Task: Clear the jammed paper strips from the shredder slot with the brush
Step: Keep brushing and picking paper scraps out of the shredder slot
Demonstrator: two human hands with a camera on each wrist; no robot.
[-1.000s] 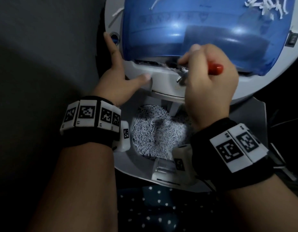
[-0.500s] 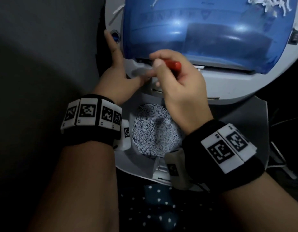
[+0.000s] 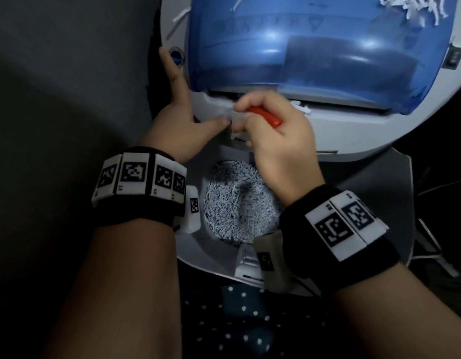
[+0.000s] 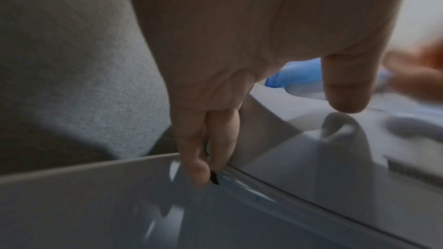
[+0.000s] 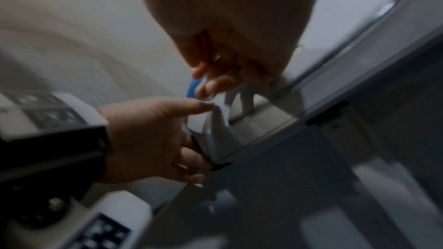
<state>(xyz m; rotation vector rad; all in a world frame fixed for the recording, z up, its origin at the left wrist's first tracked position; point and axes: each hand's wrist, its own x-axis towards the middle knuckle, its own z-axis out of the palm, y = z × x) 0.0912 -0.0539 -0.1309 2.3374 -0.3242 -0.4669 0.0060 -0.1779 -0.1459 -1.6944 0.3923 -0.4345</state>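
Note:
The shredder head [image 3: 353, 136] is white with a blue see-through cover [image 3: 314, 47], and its slot [image 3: 335, 107] runs under the cover's front edge. White paper strips [image 3: 303, 109] stick out of the slot just right of my right hand [image 3: 273, 141]. That hand grips the red-handled brush [image 3: 266, 117] at the slot's left end. The brush's tip is blurred beside my left thumb. My left hand [image 3: 180, 120] clamps the head's left corner, thumb on the front face and fingers [image 4: 215, 139] down the side. The right wrist view shows this left hand [image 5: 148, 139] holding the corner.
Below the head stands the open bin [image 3: 198, 252], holding shredded paper [image 3: 239, 203]. Loose strips [image 3: 415, 6] lie on the cover at the top right. A rocker switch [image 3: 454, 57] sits on the head's right side. Cables [image 3: 431, 242] run on the right, and dotted fabric [image 3: 250, 320] lies near me.
My right hand has carried the brush left along the slot, from its middle to its left end by my left thumb. Strips now show at the slot. The left hand kept still.

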